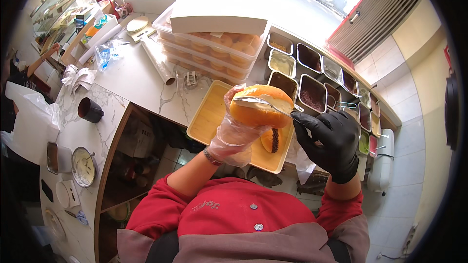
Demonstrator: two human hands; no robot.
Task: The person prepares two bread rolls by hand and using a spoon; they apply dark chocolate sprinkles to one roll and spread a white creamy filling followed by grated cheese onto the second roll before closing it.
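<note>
In front of my chest, my left hand (233, 134), in a clear plastic glove, grips a round golden bun (246, 114). The bun's face is tilted up and looks pale, as if smeared with a light spread. My right hand (331, 139), in a black glove, is closed on the handle of a metal spreading knife (253, 100). Its blade lies against the pale face of the bun. Below, on a yellow wood-coloured tray (207, 109), rests another bun (268, 141) with a dark crumbly filling along its edge.
Stacked clear boxes (214, 51) of ring-shaped buns stand behind the tray. To the right are several metal tubs of toppings, one with dark red-brown grains (312, 93). On the left counter are a dark mug (90, 110), a bowl of white cream (84, 167) and a film roll (157, 61).
</note>
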